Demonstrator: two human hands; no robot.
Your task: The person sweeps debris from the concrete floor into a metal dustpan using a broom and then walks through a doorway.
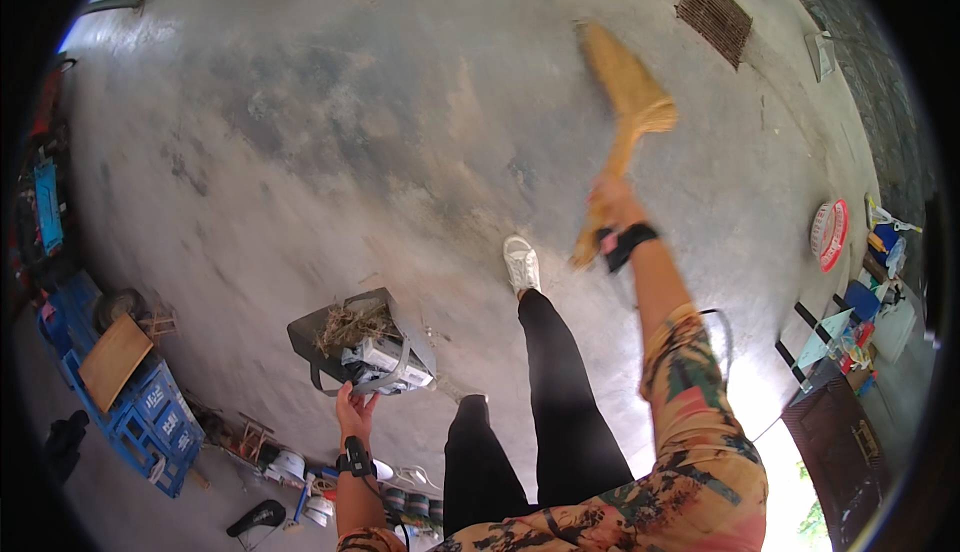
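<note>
A short yellow straw broom [628,82] is gripped by its handle in my right hand [617,202], out ahead of me on the right. Its bristles point away from me toward the concrete floor and are smeared by motion. Lower and to the left, my left hand [355,414] is closed at the near rim of a grey bag-like container [415,337] with loop handles. Dry straw-like debris [350,327] and white and grey packaging [385,360] fill its open top. My left fingers are partly hidden against the handle.
My white shoe [521,264] stands between the broom and the container. A brown woven mat [714,16] lies at the far right, and a red-and-white basket [829,235] sits farther right. Blue crates [150,412] with a wooden board [115,362] stand at the left.
</note>
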